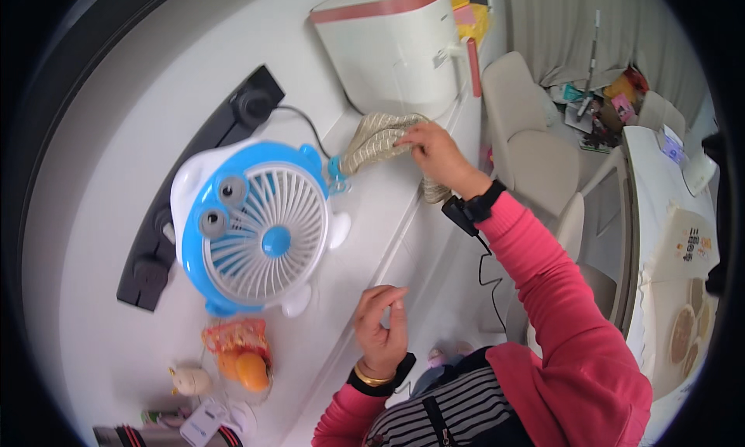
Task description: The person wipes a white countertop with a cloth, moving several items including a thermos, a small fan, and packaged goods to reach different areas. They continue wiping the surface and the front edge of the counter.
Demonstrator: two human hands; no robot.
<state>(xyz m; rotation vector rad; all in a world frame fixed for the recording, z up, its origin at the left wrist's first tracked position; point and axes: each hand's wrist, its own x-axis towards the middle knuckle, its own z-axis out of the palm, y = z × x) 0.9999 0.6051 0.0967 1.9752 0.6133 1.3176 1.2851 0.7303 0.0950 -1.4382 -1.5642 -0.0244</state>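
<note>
A beige striped cloth [378, 141] lies bunched at the counter's edge, and part of it hangs over the edge below my right wrist. My right hand [433, 153] grips its near side with bent fingers. Lower down, my left hand [381, 327] hovers before the counter front, holding nothing. Its fingers curl loosely, with the thumb tip close to the forefinger tip. Left of the cloth stands a blue and white cartoon-shaped fan [276, 241] with two round eyes and a white grille. A small light-blue piece [336, 173] sits between fan and cloth.
A white appliance with a red rim [390, 57] stands behind the cloth. A dark bar-shaped device [256, 103] lies behind the fan. Oranges [252, 371] in a red net bag and a small cream figurine [192, 381] sit lower left. Chairs [535, 150] and a table [637, 150] stand at right.
</note>
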